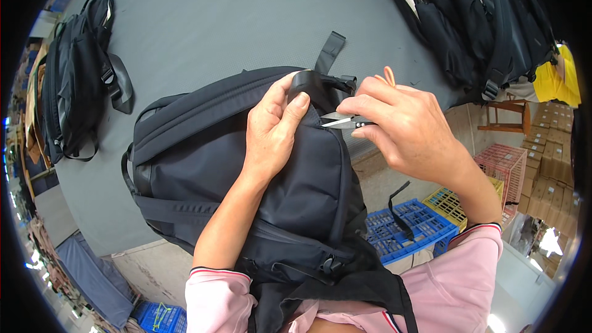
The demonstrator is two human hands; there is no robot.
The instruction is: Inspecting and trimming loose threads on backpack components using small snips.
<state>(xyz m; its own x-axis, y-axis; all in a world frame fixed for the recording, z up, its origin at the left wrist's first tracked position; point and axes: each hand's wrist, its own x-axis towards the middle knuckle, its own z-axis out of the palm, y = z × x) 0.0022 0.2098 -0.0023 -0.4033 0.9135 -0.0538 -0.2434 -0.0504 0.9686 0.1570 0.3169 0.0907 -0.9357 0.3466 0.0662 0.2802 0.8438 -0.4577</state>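
Observation:
A dark navy backpack (203, 172) lies on its side across the grey table's near edge, against my body. My left hand (274, 123) pinches a corner of it, thumb on top, beside a black end piece and a strap. In my right hand (401, 120) is a small pair of thread snips (342, 121), its two pointed blades apart and turned left. The blade tips reach the backpack's seam just right of my left thumb. Whether a thread lies between the blades is too small to tell. A loose black webbing strap (330, 52) sticks up beyond the corner.
Another black backpack (80, 80) lies at the table's left edge. Several black backpacks (468, 24) are piled at the far right. Below the grey table (203, 18), on the right, stand a blue plastic crate (404, 228), a yellow crate (449, 203) and a pink crate (502, 163).

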